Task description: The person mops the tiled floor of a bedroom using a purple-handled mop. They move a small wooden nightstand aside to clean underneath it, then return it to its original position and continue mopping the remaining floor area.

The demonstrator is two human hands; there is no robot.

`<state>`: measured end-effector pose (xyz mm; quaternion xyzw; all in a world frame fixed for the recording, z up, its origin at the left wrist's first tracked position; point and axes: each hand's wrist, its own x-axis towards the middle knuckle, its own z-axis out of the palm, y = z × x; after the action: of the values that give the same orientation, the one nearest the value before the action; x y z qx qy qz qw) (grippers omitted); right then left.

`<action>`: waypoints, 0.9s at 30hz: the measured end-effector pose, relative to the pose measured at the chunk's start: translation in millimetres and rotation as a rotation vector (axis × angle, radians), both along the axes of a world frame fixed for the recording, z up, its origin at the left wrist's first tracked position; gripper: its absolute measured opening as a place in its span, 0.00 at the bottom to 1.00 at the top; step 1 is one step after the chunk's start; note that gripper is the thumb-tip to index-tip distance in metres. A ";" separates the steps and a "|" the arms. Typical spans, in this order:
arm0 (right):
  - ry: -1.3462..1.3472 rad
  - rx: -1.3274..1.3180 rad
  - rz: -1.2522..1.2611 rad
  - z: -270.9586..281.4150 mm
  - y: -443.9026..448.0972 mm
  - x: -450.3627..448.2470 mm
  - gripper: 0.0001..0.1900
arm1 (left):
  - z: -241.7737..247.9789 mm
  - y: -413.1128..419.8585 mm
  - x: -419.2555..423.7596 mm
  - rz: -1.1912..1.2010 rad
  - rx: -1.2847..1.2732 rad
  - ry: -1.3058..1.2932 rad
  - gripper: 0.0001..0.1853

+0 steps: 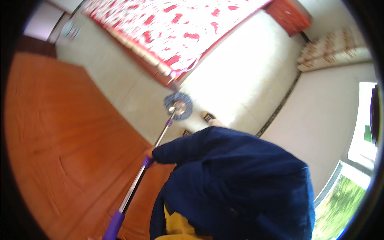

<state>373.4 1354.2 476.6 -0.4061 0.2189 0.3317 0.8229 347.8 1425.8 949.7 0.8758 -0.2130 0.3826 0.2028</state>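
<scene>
My right hand (150,156), at the end of a dark blue sleeve, is closed around the shaft of a spin mop (133,186). The shaft is bright metal with purple fittings and a purple grip. It slants from the lower left up to a round mop head (179,106) with grey-blue strands and a shiny centre plate. That head is over the tile floor (135,93), just off the bed's near corner. Only a sliver of what may be my left hand (90,238) shows at the bottom edge, beside the purple grip; its hold is hidden.
A bed (168,27) with a red-and-white cover stands ahead. Large orange-brown wooden furniture (69,120) fills the left. My patterned shoes (208,116) are near the mop head. A reddish cabinet (288,16), a patterned curtain (333,49) and a window (339,198) are at right.
</scene>
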 end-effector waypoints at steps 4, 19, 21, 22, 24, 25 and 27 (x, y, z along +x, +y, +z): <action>0.126 -0.058 -0.343 -21.3 -25.5 0.3 0.13 | -15.5 18.4 25.0 0.060 0.095 0.386 0.17; 0.599 -0.466 -1.200 -87.3 -425.6 -90.9 0.17 | -255.6 -261.4 -10.5 -0.781 0.667 1.428 0.36; 0.568 -0.376 -1.363 -82.1 -472.4 -98.3 0.13 | -297.0 -323.8 -14.5 -0.923 0.595 1.372 0.36; 0.545 -0.390 -1.388 -81.2 -490.4 -105.7 0.13 | -318.2 -353.6 -15.4 -0.983 0.578 1.352 0.36; 0.455 -0.368 -1.545 -86.3 -536.5 -120.8 0.11 | -363.4 -419.9 -26.1 -1.086 0.540 1.313 0.37; 0.380 -0.332 -1.626 -81.5 -564.1 -132.7 0.10 | -381.4 -457.3 -33.3 -1.117 0.546 1.293 0.38; 0.397 -0.545 -1.689 -107.1 -629.0 -166.0 0.22 | -396.2 -537.0 -65.1 -1.188 0.579 1.260 0.38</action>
<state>207.5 725.2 369.5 -0.2265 0.6524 -0.3810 0.6148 282.7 888.8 553.5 0.6856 -0.5664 -0.4022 0.2176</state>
